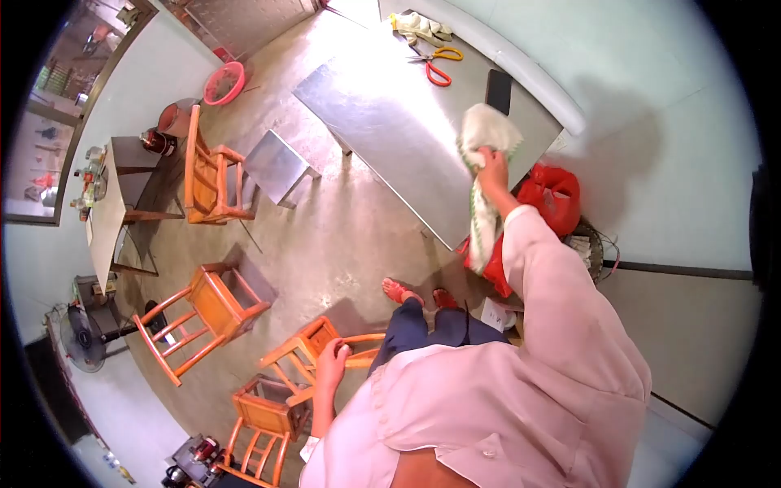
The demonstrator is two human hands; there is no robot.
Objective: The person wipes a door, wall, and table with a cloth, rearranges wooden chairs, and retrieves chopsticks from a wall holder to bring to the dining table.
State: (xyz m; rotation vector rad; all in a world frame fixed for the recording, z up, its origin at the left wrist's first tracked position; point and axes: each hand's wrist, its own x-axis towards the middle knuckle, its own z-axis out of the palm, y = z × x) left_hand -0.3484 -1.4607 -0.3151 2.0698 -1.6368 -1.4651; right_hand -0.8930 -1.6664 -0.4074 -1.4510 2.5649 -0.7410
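cloth (488, 128) pinched in right hand (492, 171), left hand (332, 362) half-curled.

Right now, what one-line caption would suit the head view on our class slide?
A right hand grips a pale cloth over a grey table, near a black phone.

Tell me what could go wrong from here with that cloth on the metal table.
The right hand holds the white, green-edged cloth close to the flat black phone on the grey metal table; a wide sweep might knock the phone off.
The cloth's trailing end reaches past the table edge, by the crinkled red plastic bag, and could snag it.
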